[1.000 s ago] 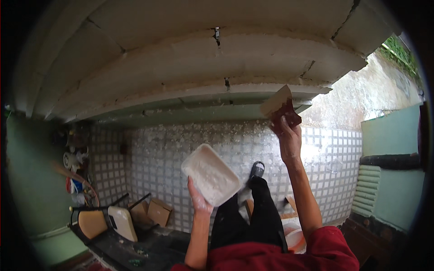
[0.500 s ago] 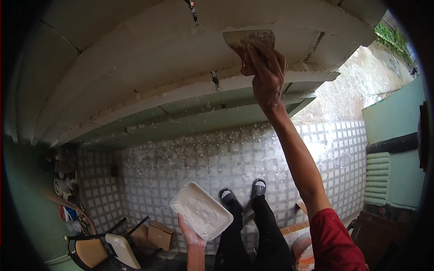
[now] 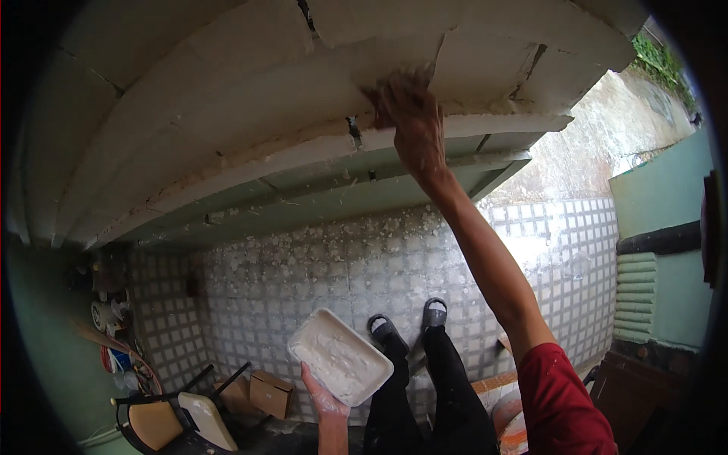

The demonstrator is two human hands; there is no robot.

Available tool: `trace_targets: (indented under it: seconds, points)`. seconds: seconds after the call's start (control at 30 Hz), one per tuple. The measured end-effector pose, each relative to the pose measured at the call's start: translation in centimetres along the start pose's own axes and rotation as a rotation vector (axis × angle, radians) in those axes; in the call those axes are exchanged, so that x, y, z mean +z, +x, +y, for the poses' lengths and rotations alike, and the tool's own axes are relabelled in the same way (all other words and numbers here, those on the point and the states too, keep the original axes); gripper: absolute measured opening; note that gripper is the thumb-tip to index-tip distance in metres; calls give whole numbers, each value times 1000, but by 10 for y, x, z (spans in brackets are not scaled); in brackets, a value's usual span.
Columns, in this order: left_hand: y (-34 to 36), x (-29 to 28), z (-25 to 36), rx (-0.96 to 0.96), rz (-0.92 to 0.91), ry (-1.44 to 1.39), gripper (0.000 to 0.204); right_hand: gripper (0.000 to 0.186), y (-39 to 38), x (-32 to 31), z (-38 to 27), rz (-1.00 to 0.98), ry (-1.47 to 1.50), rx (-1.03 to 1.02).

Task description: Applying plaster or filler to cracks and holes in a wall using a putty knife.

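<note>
Raised to the pale ceiling panels point(image 3: 250, 83), my right hand point(image 3: 417, 129) is closed on a putty knife point(image 3: 379, 106) with a reddish handle. Motion smears the blade, which is close to the panel surface; whether it touches I cannot tell. Dark gaps and seams run between the panels. Low in front of me, my left hand point(image 3: 327, 400) grips the near left edge of a white rectangular tray point(image 3: 383, 374). White putty point(image 3: 341, 356) spreads over the tray's inside in uneven ridges. Smears of white coat the fingers of that hand.
White flecks lie on the tiled floor point(image 3: 303, 265) around my sandals point(image 3: 434, 312). A chair point(image 3: 155, 425) and a cardboard box point(image 3: 271, 394) stand at lower left, with clutter point(image 3: 117, 341) along the left wall. At lower right is a bucket point(image 3: 514, 436).
My right hand has moved left and slightly down with the putty knife, uncovering a seam in the panel. The left hand and tray have barely shifted.
</note>
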State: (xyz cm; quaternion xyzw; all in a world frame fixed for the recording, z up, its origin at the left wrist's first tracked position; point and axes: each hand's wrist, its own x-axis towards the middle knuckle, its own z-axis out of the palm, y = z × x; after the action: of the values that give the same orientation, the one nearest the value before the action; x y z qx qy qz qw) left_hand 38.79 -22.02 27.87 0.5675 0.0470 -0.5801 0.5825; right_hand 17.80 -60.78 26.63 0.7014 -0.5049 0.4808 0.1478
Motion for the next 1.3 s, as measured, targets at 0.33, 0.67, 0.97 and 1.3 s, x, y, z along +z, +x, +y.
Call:
trace_targets:
  seconds: [0.33,0.67,0.97,1.3]
  points:
    - [3,3,2,4,-9,-100,71,43,33,-21,7,170,9,-111]
    - [1,12,0,2,5,-77,71,38,-29,-24,6,-55,227,57]
    - [-3,23,0,14,46,-46,73,40,-6,-6,10,-94,-38,23]
    - [-18,31,11,30,57,-74,71,19,-30,-75,-32,192,1108,1105]
